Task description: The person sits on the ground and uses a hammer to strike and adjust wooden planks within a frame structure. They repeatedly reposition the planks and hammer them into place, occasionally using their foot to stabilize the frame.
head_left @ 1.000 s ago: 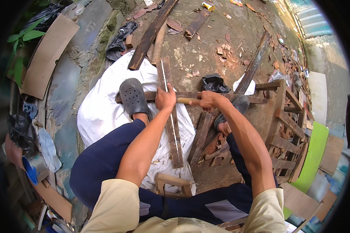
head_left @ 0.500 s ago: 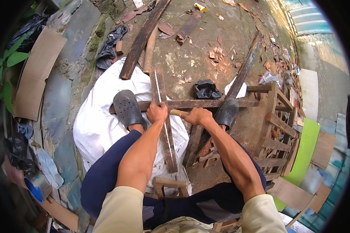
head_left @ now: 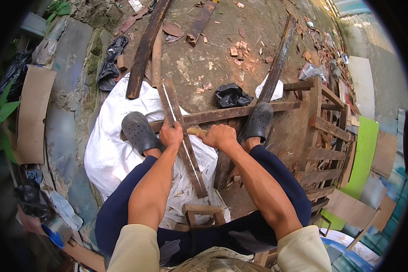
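My left hand (head_left: pixel 171 134) is closed around a narrow brown wooden plank (head_left: pixel 191 165) with a white stripe running along it. The plank lies over a dark wooden beam (head_left: pixel 222 114) that runs crosswise. To its right, my right hand (head_left: pixel 220 136) grips a tool with a pale wooden handle (head_left: pixel 196 131); the handle's end points at the plank, and the rest of the tool is hidden. My feet, in dark clogs, rest at the beam: the left clog (head_left: pixel 140 131) near its left end, the right clog (head_left: pixel 259 120) toward its right.
A white sack (head_left: pixel 105 158) spreads under the plank. A slatted wooden frame (head_left: pixel 319 131) stands at the right. Long dark boards (head_left: pixel 148 47) and a black plastic bag (head_left: pixel 231 95) lie ahead. A small wooden frame (head_left: pixel 204 209) is between my legs.
The view has shifted, so hands, plank and ground sit further left in the picture. The plank and beam appear more slanted. Both hands keep their grips.
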`<state>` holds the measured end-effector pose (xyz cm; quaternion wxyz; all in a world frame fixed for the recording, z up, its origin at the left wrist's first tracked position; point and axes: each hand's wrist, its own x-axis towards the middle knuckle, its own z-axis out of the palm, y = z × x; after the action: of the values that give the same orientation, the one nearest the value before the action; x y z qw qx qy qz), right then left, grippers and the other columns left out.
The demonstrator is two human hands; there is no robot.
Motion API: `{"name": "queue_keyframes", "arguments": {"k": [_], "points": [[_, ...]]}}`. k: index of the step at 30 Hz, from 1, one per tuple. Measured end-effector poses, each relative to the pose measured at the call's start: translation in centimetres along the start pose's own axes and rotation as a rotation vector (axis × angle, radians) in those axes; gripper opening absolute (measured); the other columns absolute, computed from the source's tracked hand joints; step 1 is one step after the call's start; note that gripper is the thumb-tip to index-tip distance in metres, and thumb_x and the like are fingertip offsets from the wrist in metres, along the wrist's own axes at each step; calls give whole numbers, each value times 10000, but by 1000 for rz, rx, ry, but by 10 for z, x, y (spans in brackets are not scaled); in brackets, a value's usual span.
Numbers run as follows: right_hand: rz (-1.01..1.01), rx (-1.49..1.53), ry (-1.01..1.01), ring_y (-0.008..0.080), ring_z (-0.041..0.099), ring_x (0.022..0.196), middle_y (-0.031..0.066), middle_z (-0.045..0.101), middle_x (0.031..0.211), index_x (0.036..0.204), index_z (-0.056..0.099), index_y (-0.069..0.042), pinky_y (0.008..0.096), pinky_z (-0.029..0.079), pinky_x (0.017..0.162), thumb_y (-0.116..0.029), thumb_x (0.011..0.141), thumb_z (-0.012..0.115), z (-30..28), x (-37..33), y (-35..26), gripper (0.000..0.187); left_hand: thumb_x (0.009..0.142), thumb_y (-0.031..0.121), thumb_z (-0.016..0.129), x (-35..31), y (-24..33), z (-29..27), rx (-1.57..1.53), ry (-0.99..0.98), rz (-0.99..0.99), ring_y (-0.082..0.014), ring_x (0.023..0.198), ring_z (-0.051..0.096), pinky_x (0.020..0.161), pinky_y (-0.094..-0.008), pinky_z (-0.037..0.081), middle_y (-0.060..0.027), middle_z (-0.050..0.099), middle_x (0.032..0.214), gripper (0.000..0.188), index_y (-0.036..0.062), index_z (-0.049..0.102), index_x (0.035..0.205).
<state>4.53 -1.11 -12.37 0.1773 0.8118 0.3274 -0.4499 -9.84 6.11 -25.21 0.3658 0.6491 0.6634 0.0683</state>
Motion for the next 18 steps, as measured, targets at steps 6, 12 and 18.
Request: {"name": "queue_keyframes", "arguments": {"k": [6, 12, 18], "points": [[-16, 27, 43, 307, 709, 1063, 164, 735, 1117, 1106, 757, -61, 398, 557, 890, -645, 866, 592, -1, -6, 0, 652, 805, 320, 599, 3, -10, 8, 24, 44, 21, -463, 994, 665, 915, -520, 508, -279, 697, 1060, 576, 104, 606, 1338], [-51, 70, 56, 300, 707, 1070, 153, 732, 1134, 1117, 754, -67, 393, 557, 891, -640, 869, 594, 10, -1, 11, 644, 820, 346, 597, 2, -11, 11, 50, -1, -1, -451, 1052, 654, 966, -503, 489, -273, 687, 1118, 587, 104, 591, 1355], [-121, 98, 90, 338, 691, 1098, 191, 716, 1157, 1148, 736, -40, 423, 548, 911, -693, 864, 557, 16, 2, 21, 734, 841, 398, 605, 0, -3, 5, 47, -32, 26, -423, 1143, 628, 1007, -474, 472, -258, 663, 1216, 624, 87, 569, 1381]]}}
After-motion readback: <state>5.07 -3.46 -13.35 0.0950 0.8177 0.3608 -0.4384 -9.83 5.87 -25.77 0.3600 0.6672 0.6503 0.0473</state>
